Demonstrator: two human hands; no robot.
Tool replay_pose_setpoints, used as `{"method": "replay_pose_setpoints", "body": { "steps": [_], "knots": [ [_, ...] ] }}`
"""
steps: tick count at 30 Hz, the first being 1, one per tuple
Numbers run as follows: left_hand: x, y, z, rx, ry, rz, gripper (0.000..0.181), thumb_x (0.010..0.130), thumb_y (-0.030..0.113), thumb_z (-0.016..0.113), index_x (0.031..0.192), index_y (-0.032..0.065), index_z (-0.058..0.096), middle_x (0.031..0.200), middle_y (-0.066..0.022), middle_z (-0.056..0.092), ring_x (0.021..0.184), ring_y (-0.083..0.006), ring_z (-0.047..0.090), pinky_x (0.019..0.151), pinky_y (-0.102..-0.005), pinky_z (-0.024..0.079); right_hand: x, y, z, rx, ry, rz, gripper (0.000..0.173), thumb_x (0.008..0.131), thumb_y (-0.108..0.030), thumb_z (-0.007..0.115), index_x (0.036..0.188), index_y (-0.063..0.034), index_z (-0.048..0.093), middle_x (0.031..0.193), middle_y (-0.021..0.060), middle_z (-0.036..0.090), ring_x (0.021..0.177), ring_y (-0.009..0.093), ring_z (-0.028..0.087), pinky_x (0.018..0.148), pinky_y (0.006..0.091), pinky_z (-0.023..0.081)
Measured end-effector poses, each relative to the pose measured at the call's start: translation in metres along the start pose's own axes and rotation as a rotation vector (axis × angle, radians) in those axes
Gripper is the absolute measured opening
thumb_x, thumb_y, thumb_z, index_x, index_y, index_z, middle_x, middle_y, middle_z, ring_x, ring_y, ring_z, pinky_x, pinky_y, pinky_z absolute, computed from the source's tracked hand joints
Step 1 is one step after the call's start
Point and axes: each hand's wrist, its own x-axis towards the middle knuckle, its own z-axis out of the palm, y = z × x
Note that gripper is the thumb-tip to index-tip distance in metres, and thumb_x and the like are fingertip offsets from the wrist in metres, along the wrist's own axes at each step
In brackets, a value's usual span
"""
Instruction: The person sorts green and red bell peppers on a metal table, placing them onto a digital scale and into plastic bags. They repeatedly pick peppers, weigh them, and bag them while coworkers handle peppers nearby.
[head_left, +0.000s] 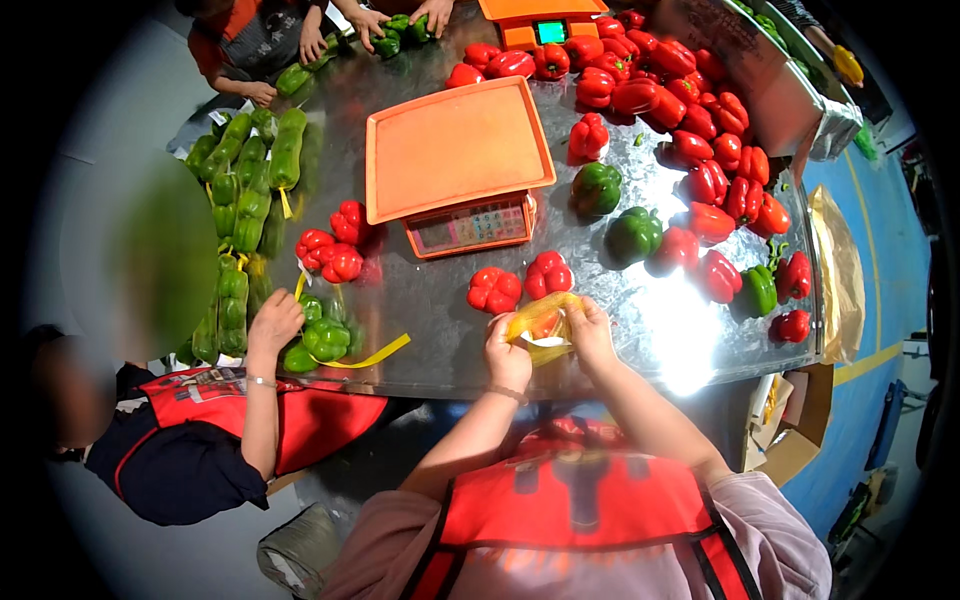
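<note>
My left hand (508, 358) and my right hand (592, 334) grip a yellow mesh bag (541, 307) from either side, above the near edge of the metal table. Its mouth is spread between my fingers, and a white tag (547, 341) shows there. Something red is visible through the netting; whether it lies inside or behind, I cannot tell. Just beyond the bag sit two red bell peppers, one on the left (494, 290) and one on the right (548, 273). An orange weighing scale (459, 146) with a flat tray stands past them.
Many loose red peppers (705, 180) cover the table's right side, with green peppers (634, 234) nearer me. To my left, a co-worker's hand (276, 322) is at a yellow net with green peppers (327, 339). Netted green packs (251, 202) line the left edge. A second scale (544, 26) stands far back.
</note>
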Motion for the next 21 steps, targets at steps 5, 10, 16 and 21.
{"method": "replay_pose_setpoints", "body": {
  "steps": [5, 10, 16, 21],
  "knots": [
    [-0.003, -0.009, -0.002, 0.051, 0.007, 0.09, 0.031, 0.081, -0.01, 0.057, 0.11, -0.0011, 0.064, 0.115, -0.01, 0.062, 0.108, -0.0222, 0.06, 0.097, -0.0329, 0.048, 0.005, 0.001, -0.004, -0.282, 0.009, -0.088, 0.016, 0.096, -0.009, 0.056, 0.102, 0.0011, 0.067, 0.085, 0.0036, 0.069, 0.078, 0.008, 0.062, 0.069, 0.0262, 0.051],
    [-0.015, 0.019, -0.016, -0.203, -0.161, 0.042, 0.024, 0.091, 0.002, 0.056, 0.114, -0.0005, 0.062, 0.115, -0.0102, 0.063, 0.105, -0.0208, 0.062, 0.095, -0.0335, 0.051, -0.048, -0.044, 0.004, -0.547, -0.2, -0.203, 0.02, 0.091, -0.01, 0.061, 0.106, 0.0011, 0.066, 0.084, 0.009, 0.07, 0.08, 0.015, 0.067, 0.073, 0.0296, 0.053],
    [0.004, 0.076, -0.107, -0.923, -0.606, -0.777, 0.031, 0.098, 0.019, 0.043, 0.114, -0.0015, 0.059, 0.106, -0.0171, 0.068, 0.096, -0.0285, 0.068, 0.087, -0.0424, 0.057, -0.045, -0.098, -0.005, -0.618, -0.496, -0.427, 0.045, 0.085, -0.027, 0.074, 0.122, -0.0036, 0.062, 0.109, 0.0133, 0.066, 0.101, 0.027, 0.063, 0.088, 0.0371, 0.05],
    [0.03, 0.058, -0.14, -0.645, -0.459, -0.755, 0.028, 0.099, 0.018, 0.044, 0.112, -0.0012, 0.06, 0.101, -0.0171, 0.069, 0.091, -0.0286, 0.07, 0.079, -0.0419, 0.06, -0.018, -0.093, -0.015, -0.737, -0.338, -0.199, 0.045, 0.086, -0.024, 0.075, 0.122, -0.0014, 0.061, 0.111, 0.0135, 0.065, 0.099, 0.021, 0.063, 0.085, 0.0364, 0.051]
  ]
}}
